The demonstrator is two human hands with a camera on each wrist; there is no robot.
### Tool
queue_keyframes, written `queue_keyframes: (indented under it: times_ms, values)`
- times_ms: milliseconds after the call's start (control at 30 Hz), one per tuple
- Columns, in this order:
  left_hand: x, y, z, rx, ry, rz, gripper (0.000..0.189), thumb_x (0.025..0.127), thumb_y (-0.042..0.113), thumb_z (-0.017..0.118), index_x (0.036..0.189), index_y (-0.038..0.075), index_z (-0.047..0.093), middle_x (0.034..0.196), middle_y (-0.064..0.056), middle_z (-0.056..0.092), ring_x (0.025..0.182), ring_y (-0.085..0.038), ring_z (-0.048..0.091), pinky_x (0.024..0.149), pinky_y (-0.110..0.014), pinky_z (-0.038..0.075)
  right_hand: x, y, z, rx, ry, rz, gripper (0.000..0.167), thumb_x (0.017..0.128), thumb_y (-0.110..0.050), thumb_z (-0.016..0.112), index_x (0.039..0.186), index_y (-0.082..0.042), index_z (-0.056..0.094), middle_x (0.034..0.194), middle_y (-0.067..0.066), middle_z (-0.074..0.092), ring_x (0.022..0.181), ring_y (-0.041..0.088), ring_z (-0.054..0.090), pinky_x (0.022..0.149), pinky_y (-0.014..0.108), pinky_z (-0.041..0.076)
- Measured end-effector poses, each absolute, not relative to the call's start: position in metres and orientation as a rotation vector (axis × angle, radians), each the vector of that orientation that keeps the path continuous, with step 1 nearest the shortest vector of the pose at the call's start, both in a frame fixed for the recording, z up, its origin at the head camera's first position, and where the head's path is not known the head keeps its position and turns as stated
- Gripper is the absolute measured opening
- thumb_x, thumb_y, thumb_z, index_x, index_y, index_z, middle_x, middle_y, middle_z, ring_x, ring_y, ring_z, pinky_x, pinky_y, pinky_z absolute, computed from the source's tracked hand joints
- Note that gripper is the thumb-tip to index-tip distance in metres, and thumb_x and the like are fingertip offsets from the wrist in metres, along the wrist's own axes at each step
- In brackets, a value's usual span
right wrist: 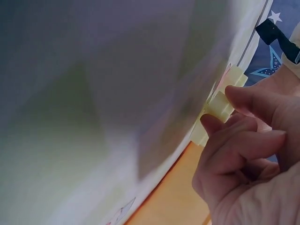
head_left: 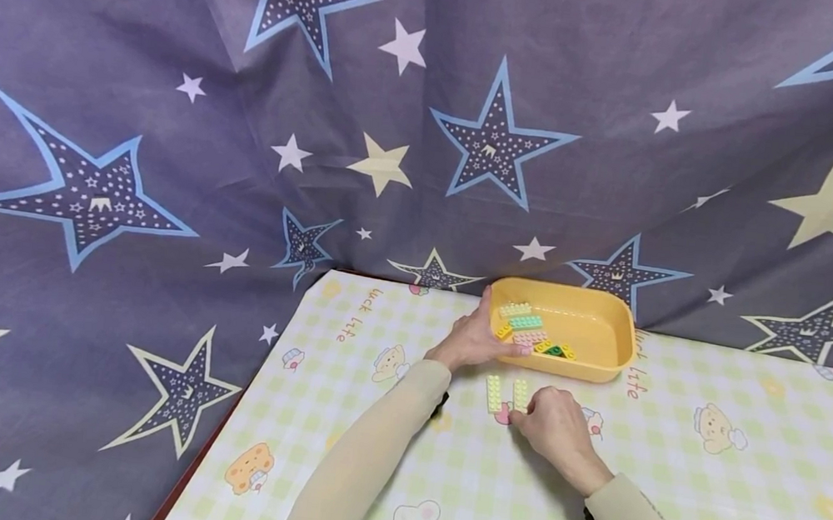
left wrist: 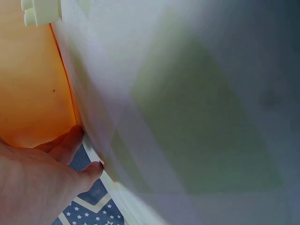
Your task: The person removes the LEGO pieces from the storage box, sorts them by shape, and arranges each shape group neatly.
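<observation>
A yellow plastic bin [head_left: 598, 332] stands at the back of the table. My left hand [head_left: 475, 339] grips its left end, the thumb over the front rim; in the left wrist view the fingers rest against the orange-looking bin wall [left wrist: 35, 89]. In front of the bin, two pale yellow toy building bricks lie side by side: a left brick [head_left: 494, 394] and a right brick [head_left: 520, 393]. My right hand [head_left: 559, 426] pinches the right brick [right wrist: 220, 107] between thumb and index finger, low at the tabletop. The left brick [right wrist: 237, 75] is just beyond it in the right wrist view.
Inside the bin's left part lie several bricks: a mint brick [head_left: 526, 322], a pink brick [head_left: 529, 338], a pale yellow brick [head_left: 515, 310], and yellow and green pieces [head_left: 555, 350]. A checked cloth [head_left: 667, 468] covers the table. Behind hangs a star-patterned curtain [head_left: 592, 76].
</observation>
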State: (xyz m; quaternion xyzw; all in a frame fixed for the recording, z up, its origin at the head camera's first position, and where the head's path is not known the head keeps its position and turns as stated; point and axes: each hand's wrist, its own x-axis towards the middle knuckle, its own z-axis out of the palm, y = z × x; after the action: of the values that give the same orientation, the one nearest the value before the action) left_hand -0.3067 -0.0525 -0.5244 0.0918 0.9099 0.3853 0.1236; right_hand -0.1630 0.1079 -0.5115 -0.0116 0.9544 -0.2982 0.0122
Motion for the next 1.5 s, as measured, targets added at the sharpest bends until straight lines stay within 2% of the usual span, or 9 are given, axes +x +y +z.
queue_keyframes:
  times_ms: [100, 300, 367, 500, 633, 767, 967, 1067, 1500]
  values:
    - [-0.306, -0.053, -0.524, 0.266, 2.648, 1.132, 0.145, 0.077, 0.066, 0.093, 0.177, 0.028, -0.005, 0.182, -0.006, 0.032, 0.162, -0.045, 0.038, 0.132, -0.060, 0.035, -0.162, 0.110, -0.506, -0.016, 2.938, -0.959, 0.033, 0.087, -0.023, 0.091, 0.065, -0.007, 0.072, 0.059, 0.001, 0.062, 0.055, 0.015, 0.052, 0.053, 0.029, 0.040]
    - [-0.307, -0.054, -0.524, 0.319, 2.664, 1.148, 0.147, 0.076, 0.064, 0.094, 0.177, 0.024, -0.005, 0.181, -0.008, 0.033, 0.160, -0.046, 0.040, 0.134, -0.060, 0.032, -0.176, 0.129, -0.472, -0.079, 2.977, -1.039, 0.024, 0.091, -0.018, 0.085, 0.093, 0.005, 0.082, 0.074, 0.012, 0.076, 0.057, 0.016, 0.058, 0.054, 0.028, 0.045]
    - [-0.307, -0.055, -0.524, 0.323, 2.670, 1.151, 0.147, 0.076, 0.063, 0.094, 0.177, 0.023, -0.005, 0.181, -0.008, 0.034, 0.160, -0.045, 0.041, 0.134, -0.059, 0.032, -0.187, 0.138, -0.460, -0.125, 2.998, -1.053, 0.025, 0.092, -0.017, 0.084, 0.100, 0.007, 0.082, 0.079, 0.017, 0.079, 0.056, 0.017, 0.058, 0.052, 0.028, 0.045]
    - [-0.308, -0.056, -0.525, 0.317, 2.667, 1.155, 0.147, 0.076, 0.064, 0.094, 0.177, 0.025, -0.005, 0.180, -0.007, 0.037, 0.159, -0.045, 0.042, 0.133, -0.059, 0.035, -0.213, 0.157, -0.445, -0.160, 3.001, -1.040, 0.032, 0.094, -0.019, 0.082, 0.111, 0.009, 0.079, 0.090, 0.021, 0.081, 0.065, 0.020, 0.066, 0.057, 0.029, 0.049]
    - [-0.308, -0.057, -0.526, 0.302, 2.655, 1.148, 0.146, 0.076, 0.066, 0.093, 0.177, 0.027, -0.005, 0.180, -0.007, 0.035, 0.160, -0.046, 0.040, 0.132, -0.059, 0.036, -0.236, 0.171, -0.441, -0.172, 3.012, -1.024, 0.034, 0.095, -0.019, 0.081, 0.113, 0.010, 0.079, 0.097, 0.024, 0.081, 0.079, 0.027, 0.074, 0.068, 0.035, 0.057]
    - [-0.306, -0.058, -0.526, 0.288, 2.642, 1.131, 0.145, 0.078, 0.067, 0.092, 0.177, 0.028, -0.006, 0.182, -0.005, 0.032, 0.162, -0.045, 0.038, 0.132, -0.060, 0.035, -0.252, 0.179, -0.444, -0.181, 3.025, -1.016, 0.032, 0.096, -0.019, 0.081, 0.113, 0.008, 0.080, 0.102, 0.024, 0.082, 0.083, 0.030, 0.076, 0.077, 0.043, 0.058]
    - [-0.306, -0.059, -0.524, 0.298, 2.650, 1.130, 0.144, 0.079, 0.066, 0.091, 0.177, 0.026, -0.006, 0.182, -0.004, 0.030, 0.161, -0.045, 0.038, 0.132, -0.060, 0.035, -0.272, 0.178, -0.451, -0.231, 2.975, -1.006, 0.028, 0.097, -0.016, 0.080, 0.116, 0.005, 0.080, 0.097, 0.020, 0.082, 0.079, 0.024, 0.071, 0.069, 0.031, 0.051]
    - [-0.306, -0.059, -0.524, 0.300, 2.652, 1.131, 0.144, 0.079, 0.065, 0.091, 0.177, 0.025, -0.006, 0.183, -0.005, 0.030, 0.162, -0.045, 0.038, 0.132, -0.060, 0.035, -0.281, 0.178, -0.455, -0.259, 2.929, -1.026, 0.026, 0.096, -0.012, 0.080, 0.117, 0.005, 0.080, 0.097, 0.020, 0.080, 0.076, 0.022, 0.068, 0.065, 0.029, 0.048]
    - [-0.306, -0.054, -0.524, 0.312, 2.651, 1.118, 0.144, 0.079, 0.065, 0.092, 0.177, 0.025, -0.006, 0.183, -0.005, 0.030, 0.162, -0.045, 0.037, 0.132, -0.060, 0.035, -0.314, 0.184, -0.482, -0.213, 2.800, -1.040, 0.024, 0.098, -0.006, 0.076, 0.119, 0.004, 0.078, 0.120, 0.028, 0.075, 0.080, 0.024, 0.060, 0.070, 0.029, 0.046]
